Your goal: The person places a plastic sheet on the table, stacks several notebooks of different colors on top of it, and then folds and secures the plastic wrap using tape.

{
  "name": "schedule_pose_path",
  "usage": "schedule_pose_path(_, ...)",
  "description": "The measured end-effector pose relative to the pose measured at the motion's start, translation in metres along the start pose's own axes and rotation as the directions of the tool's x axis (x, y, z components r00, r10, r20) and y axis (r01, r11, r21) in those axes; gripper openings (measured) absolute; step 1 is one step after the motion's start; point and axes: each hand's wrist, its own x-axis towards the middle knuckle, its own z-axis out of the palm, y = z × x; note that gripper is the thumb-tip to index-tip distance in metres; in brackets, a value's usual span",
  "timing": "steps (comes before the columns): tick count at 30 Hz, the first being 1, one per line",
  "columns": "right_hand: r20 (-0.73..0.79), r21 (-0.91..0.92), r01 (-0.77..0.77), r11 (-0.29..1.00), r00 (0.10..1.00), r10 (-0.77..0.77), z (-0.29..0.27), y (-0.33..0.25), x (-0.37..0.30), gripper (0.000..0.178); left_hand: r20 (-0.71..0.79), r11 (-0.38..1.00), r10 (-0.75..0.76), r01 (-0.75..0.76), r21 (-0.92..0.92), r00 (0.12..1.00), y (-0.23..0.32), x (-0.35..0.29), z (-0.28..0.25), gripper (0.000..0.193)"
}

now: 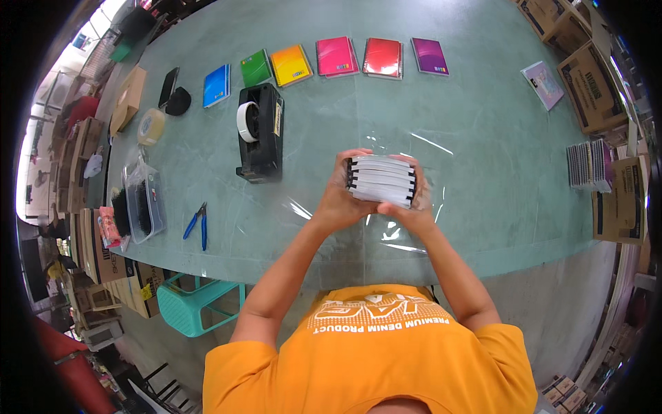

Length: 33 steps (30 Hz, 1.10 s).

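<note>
Between my two hands stands a stack of spiral notebooks, its white page edges facing up and black coils showing at the sides. My left hand grips the stack's left side, fingers wrapped around the far corner. On the other side my right hand clasps it, thumb near the front edge. Clear plastic film lies under and around the stack, shiny with reflections. Left of my hands is a black tape dispenser with a roll of white tape.
A row of notebooks, among them a blue notebook and a purple notebook, lies along the far side. Blue pliers and a clear plastic bin are at left. More stacked notebooks and cardboard boxes line the right edge.
</note>
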Motion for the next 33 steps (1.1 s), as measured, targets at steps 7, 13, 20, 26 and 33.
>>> schedule_pose_path(7, 0.056, -0.084, 0.167, 0.982, 0.985, -0.163, -0.002, -0.005, -0.003, 0.097, 0.045, 0.999, -0.035, 0.037, -0.029, 0.998, -0.010, -0.012, -0.012, 0.092)
schedule_pose_path(13, 0.023, -0.132, 0.200, 0.971, 0.980, -0.199, 0.004, 0.007, -0.009, 0.094, 0.126, 0.996, 0.081, -0.076, -0.048, 0.989, -0.021, -0.010, -0.006, 0.085)
schedule_pose_path(20, 0.082, -0.089, 0.170, 0.982, 0.983, -0.162, -0.003, 0.011, -0.009, 0.092, 0.133, 0.994, 0.104, -0.100, -0.039, 0.986, -0.029, -0.014, -0.005, 0.082)
schedule_pose_path(26, -0.017, -0.490, 0.416, 0.766, 0.874, -0.485, -0.041, 0.000, -0.037, 0.091, 0.147, 0.750, 0.373, -0.391, 0.534, 0.916, 0.051, -0.019, -0.038, 0.079)
schedule_pose_path(33, 0.384, -0.665, 0.610, 0.432, 0.775, -0.502, -0.023, -0.038, -0.033, 0.045, 0.697, 0.261, 0.305, -0.761, 0.594, 0.648, 0.096, -0.041, -0.042, 0.036)
